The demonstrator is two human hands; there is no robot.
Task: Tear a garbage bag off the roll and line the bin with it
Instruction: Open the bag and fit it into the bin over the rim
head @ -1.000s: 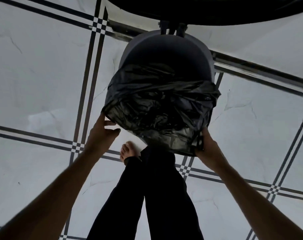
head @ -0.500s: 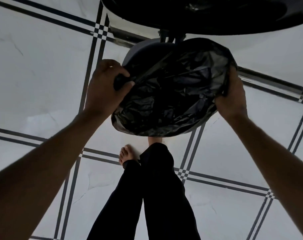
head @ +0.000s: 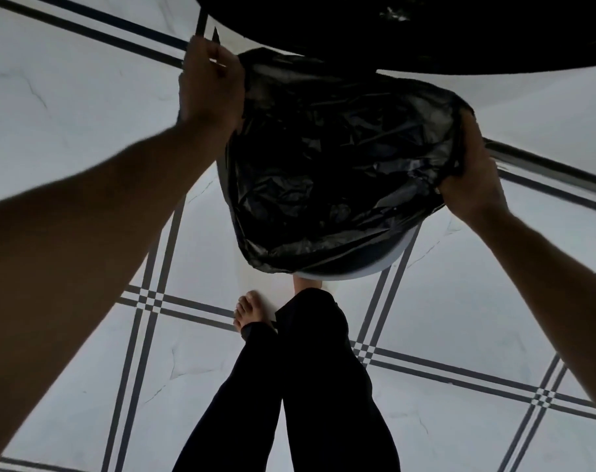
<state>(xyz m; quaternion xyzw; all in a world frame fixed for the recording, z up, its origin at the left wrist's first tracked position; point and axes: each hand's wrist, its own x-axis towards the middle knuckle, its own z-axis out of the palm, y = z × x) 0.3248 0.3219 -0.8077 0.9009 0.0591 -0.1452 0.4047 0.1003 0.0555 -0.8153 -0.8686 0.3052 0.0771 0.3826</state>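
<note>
1. While my left hand (head: 209, 85) is closed tight around a bunched fold of the garbage bag (head: 330, 172) at the far-left side of the bin (head: 385, 264), my right hand (head: 470, 175) is clenched on the bag's edge at the right side — both fists fully curled, with the film stretched between them across the bin's mouth.

2. The bag sits over the bin opening and sags crumpled into it. Only a pale strip of the bin's rim shows along the near-right side, so I judge the hem is not folded over there yet.

3. The thin film could tear. I am pulling 2 ways at once, and if I yank it over the rim, the stretched plastic beside either fist may split.

4. The hem could slip off 1 side. Pulling hard on the right may drag the left edge back into the bin, or the other way round.

5. The bin could shift or tip. It stands on smooth tiled floor (head: 68, 114) close in front of my bare foot (head: 248, 311), and a sideways tug may slide it.

6. I cannot see the far rim — a dark overhanging surface (head: 408, 25) hides it, so the bag may be bunched or unhooked there without my knowing.
</note>
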